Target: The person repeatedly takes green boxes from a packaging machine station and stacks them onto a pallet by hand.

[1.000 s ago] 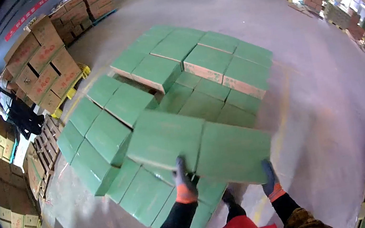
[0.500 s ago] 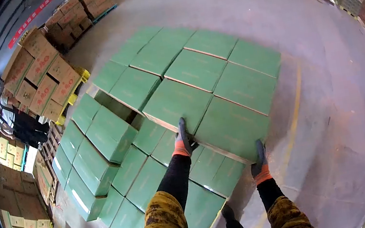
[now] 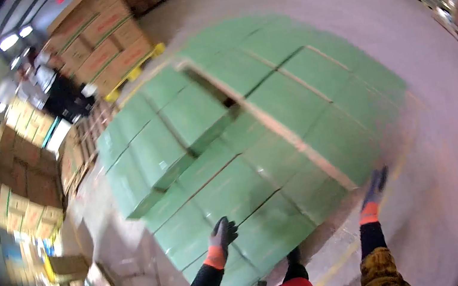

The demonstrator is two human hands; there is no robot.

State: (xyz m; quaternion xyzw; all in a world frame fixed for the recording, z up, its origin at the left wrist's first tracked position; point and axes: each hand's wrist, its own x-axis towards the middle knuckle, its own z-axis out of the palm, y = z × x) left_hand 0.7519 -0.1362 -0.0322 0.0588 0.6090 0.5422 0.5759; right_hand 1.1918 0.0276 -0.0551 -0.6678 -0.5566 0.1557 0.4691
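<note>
Green boxes [image 3: 233, 187] lie in layers in front of me, packed side by side. My left hand [image 3: 222, 236], in a grey glove with an orange cuff, is over the lower green boxes nearest me. Its fingers are loosely bent and apart, with nothing in them. Gloved the same way, my right hand [image 3: 375, 190] is off the near right corner of a raised green box [image 3: 343, 145]. Its fingers are stretched out, and it holds nothing. Between the raised rows on the left and right runs a lower strip of boxes.
Brown cartons [image 3: 103, 40] stand stacked on a yellow pallet [image 3: 135, 72] at the upper left. Near them are people in dark clothes [image 3: 59, 89]. More cartons [image 3: 24, 183] are piled at the left, by a wooden pallet [image 3: 95, 132]. Bare floor [image 3: 450, 124] lies to the right.
Both hands have let go of the near raised box and drawn apart, the left one moving down and left. The view has turned, and the raised boxes' near edge now forms a straighter line.
</note>
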